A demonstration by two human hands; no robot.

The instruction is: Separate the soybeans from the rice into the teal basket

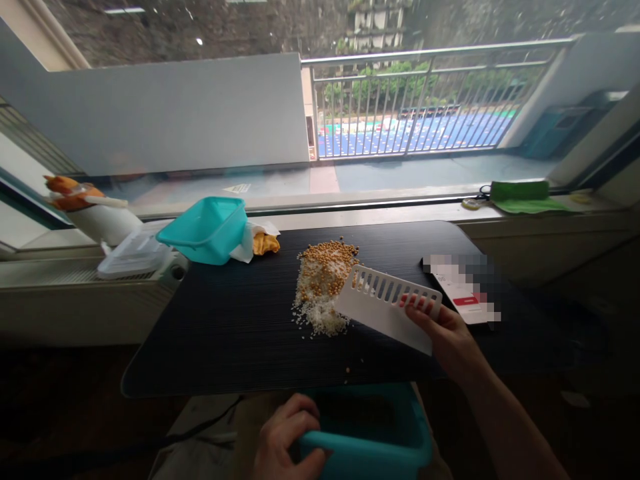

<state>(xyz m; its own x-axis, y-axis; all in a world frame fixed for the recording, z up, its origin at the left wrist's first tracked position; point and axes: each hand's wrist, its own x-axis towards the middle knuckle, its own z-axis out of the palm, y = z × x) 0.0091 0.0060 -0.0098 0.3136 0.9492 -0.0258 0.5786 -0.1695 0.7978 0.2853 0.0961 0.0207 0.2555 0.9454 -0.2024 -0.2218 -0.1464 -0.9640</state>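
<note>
The right hand (pixel 450 337) is closed on the right end of a white slotted scraper (pixel 385 310), with the fingertips over its slotted top strip and the thumb behind. The scraper is tilted, and its lower left corner touches a pile of beans and rice (pixel 325 283) near the middle of the table (pixel 225 333). It looks like thin, stiff, light plastic. Gripping it by the slotted strip seems sound, as that leaves the plain edge free against the tabletop.

The pile is loose. Its yellow beans, heaped toward the far edge, are round and likely to roll, while the white rice on the near side is small and likely to scatter. A few stray beans (pixel 349 369) lie close to the near edge.

The left hand (pixel 287 443) wraps the rim of a teal bin (pixel 380 447), held just below the table's near edge. The bin looks rigid and light.

A second teal tub (pixel 207 230) sits tilted at the far left corner, and a printed card (pixel 463 290) lies toward the right edge.
</note>
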